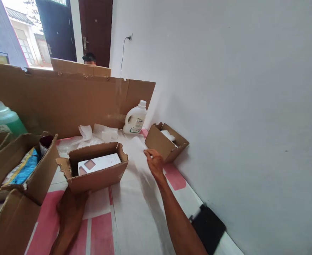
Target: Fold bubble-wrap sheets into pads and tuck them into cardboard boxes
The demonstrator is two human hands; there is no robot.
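An open cardboard box point(97, 177) stands in the middle of the table with a white and brown flat packet point(99, 163) inside. My left hand point(71, 209) rests against the box's near wall, fingers tucked under its front edge. My right hand point(154, 161) hovers to the right of the box with fingers curled and pinched together, beside a thin translucent sheet point(137, 166) lying on the table. Whether it pinches the sheet is unclear. A smaller open cardboard box point(166, 143) lies just beyond that hand.
A white detergent bottle point(135, 119) and bubble wrap point(97, 134) sit at the back by a tall cardboard screen point(65, 99). More boxes point(20, 166) with packets and a green jug point(2, 118) are at left. A black object point(208, 228) lies by the wall. A person's head shows behind the screen.
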